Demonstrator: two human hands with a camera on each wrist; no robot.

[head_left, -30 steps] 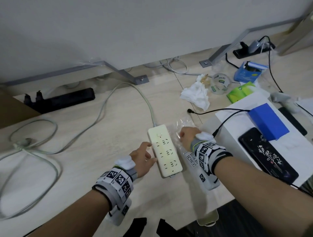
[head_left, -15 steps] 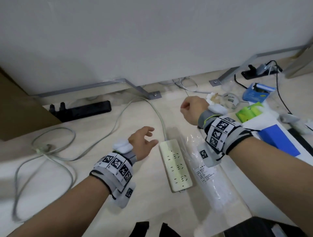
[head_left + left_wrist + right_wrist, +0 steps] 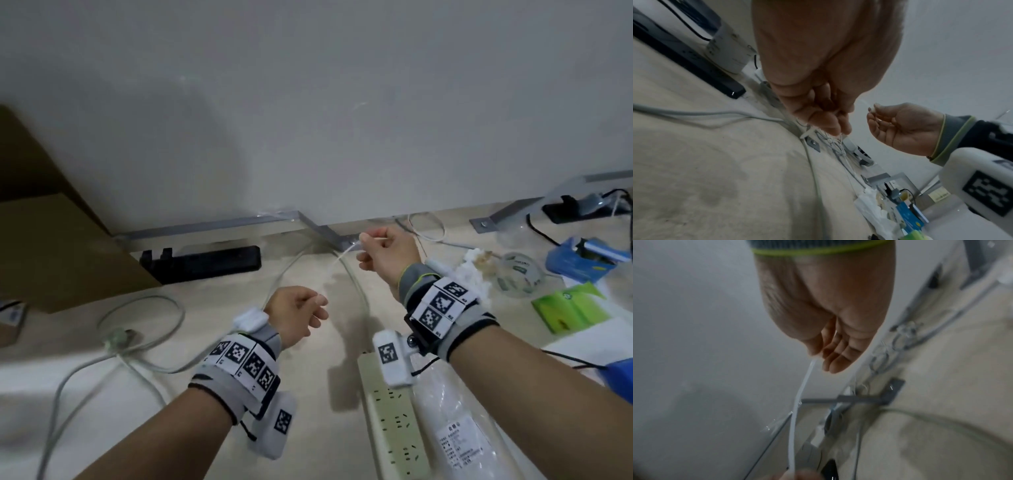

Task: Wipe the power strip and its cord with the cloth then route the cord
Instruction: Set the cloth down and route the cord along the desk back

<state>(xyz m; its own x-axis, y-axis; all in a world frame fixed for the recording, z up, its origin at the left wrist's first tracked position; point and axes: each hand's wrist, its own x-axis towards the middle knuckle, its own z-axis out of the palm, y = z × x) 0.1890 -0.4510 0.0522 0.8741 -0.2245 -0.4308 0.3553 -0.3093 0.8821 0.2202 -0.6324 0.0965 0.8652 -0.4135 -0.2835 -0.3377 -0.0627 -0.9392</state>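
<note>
The cream power strip (image 3: pixel 394 421) lies flat on the table at lower right. Its pale cord (image 3: pixel 356 291) runs to the back wall and loops away left (image 3: pixel 144 329). Above the cord, both hands hold a thin white strip (image 3: pixel 342 258), (image 3: pixel 797 395) stretched between them. My right hand (image 3: pixel 363 246), (image 3: pixel 824 360) pinches its far end near the wall. My left hand (image 3: pixel 317 308), (image 3: pixel 836 129) pinches the near end. A crumpled white cloth (image 3: pixel 476 270) lies right of the right wrist, untouched.
A clear plastic bag with a label (image 3: pixel 455 435) lies against the strip's right side. A black power strip (image 3: pixel 205 263) and metal bracket (image 3: pixel 329 233) sit by the wall, a cardboard box (image 3: pixel 51 240) at left. A tape roll (image 3: pixel 520 274), blue box (image 3: pixel 589 257) and green packet (image 3: pixel 572 308) crowd the right.
Both hands left the power strip and rose toward the wall. The right hand came up from the plastic bag, and a thin white strip is now held between both hands.
</note>
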